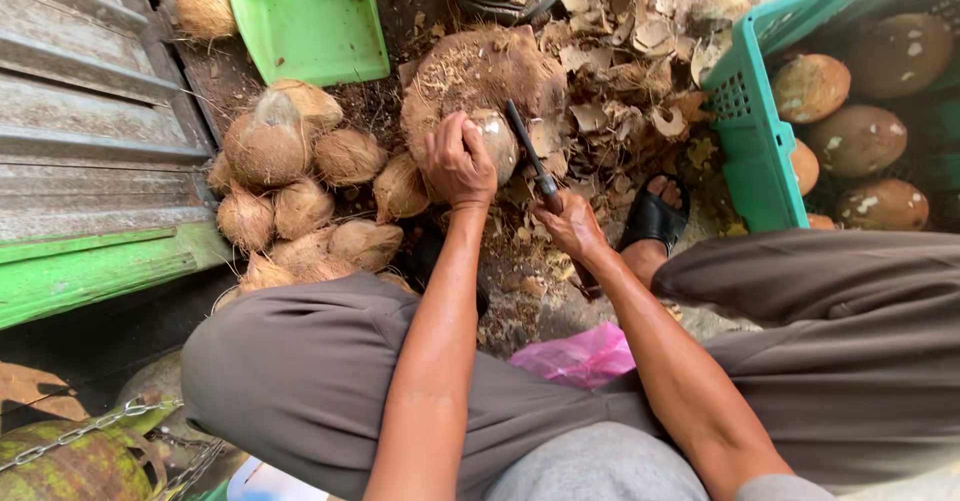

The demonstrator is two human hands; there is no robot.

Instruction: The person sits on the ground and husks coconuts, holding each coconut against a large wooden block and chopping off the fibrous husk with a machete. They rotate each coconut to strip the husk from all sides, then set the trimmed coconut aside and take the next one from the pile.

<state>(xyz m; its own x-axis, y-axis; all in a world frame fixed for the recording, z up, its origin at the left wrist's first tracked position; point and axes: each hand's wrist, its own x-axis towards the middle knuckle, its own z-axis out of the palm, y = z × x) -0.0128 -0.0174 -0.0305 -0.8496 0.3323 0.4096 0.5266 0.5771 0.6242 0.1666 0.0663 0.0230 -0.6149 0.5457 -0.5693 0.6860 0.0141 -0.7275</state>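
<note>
I am seeing the left hand (458,161) clamping a pale, partly husked round coconut (497,141) on the worn wooden block (480,76); the right hand (570,223) is gripping a dark-bladed knife (532,161) (edge beside the fingers). A glancing stroke could cut them.

Just 1 view here, from a camera on the person's head, pointing almost straight down past their knees to the ground between their feet. It sits close: both bare forearms run up from the bottom edge to the round, flat wooden chopping block (480,76) near the top middle. The wide angle also catches the grey corrugated metal sheet (80,101) at the left edge and the teal plastic crate (755,111) at the right. No 2nd view to overlap with.
</note>
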